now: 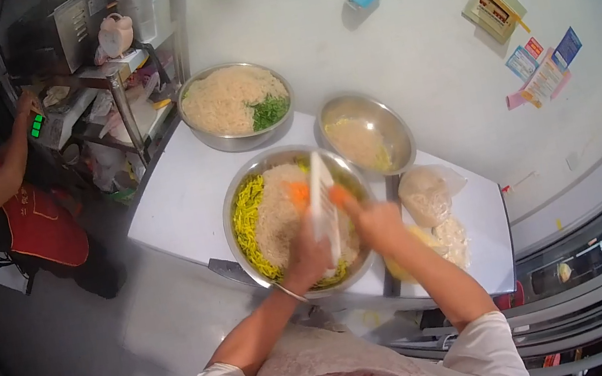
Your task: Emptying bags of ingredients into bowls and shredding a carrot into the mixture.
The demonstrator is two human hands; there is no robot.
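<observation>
My left hand (309, 255) grips the lower end of a white handheld grater (322, 202), which stands tilted over a large stainless steel bowl (233, 241). My right hand (377, 224) holds an orange piece, apparently carrot (342, 195), against the grater's right side; both are motion-blurred. Orange shreds (298, 192) lie just left of the grater, on a pale heap of thin noodle-like strands (276, 216). Yellow-green strips (253, 229) line the bowl's left side. The grater and my hands hide part of the bowl's contents.
Behind stands a steel bowl (227, 141) of pale strands and chopped greens (270, 112). Another steel bowl (396, 130) leans near the wall. Plastic bags of food (428, 196) lie right on the white table (166, 204). At left, a person (38, 226) in a red apron reaches toward a shelf (124, 113).
</observation>
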